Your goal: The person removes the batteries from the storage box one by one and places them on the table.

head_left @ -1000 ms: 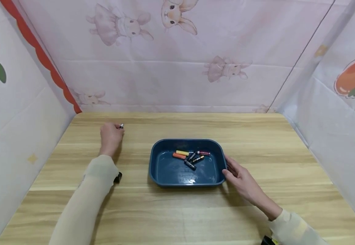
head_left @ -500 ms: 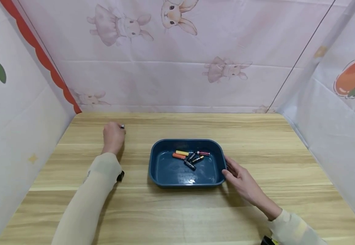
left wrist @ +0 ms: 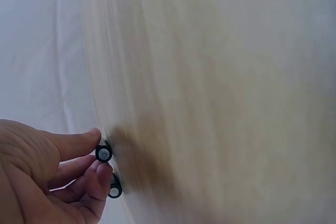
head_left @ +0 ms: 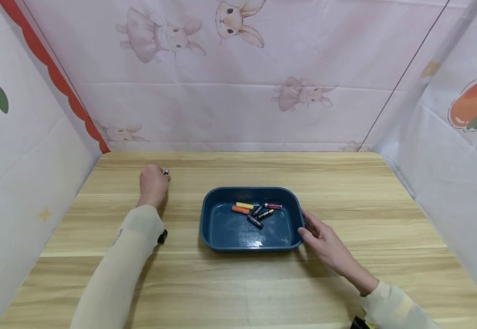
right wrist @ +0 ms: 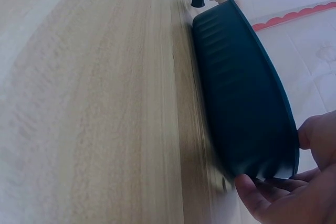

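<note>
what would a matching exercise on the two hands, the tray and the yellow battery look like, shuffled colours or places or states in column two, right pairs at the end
Column one
1. left hand
2. right hand
3. tray
4. yellow battery

Column two
A. holds one end of the tray
B. lies beside the orange battery
C. pinches a battery
D. dark blue

Right pairs: 1-C, 2-A, 3-D, 4-B

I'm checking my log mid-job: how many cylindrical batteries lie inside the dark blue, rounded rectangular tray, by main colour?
Yellow cylindrical battery: 1
Orange cylindrical battery: 1
Red cylindrical battery: 1
Mainly black cylindrical batteries: 3
Total in the dark blue rectangular tray: 6
</note>
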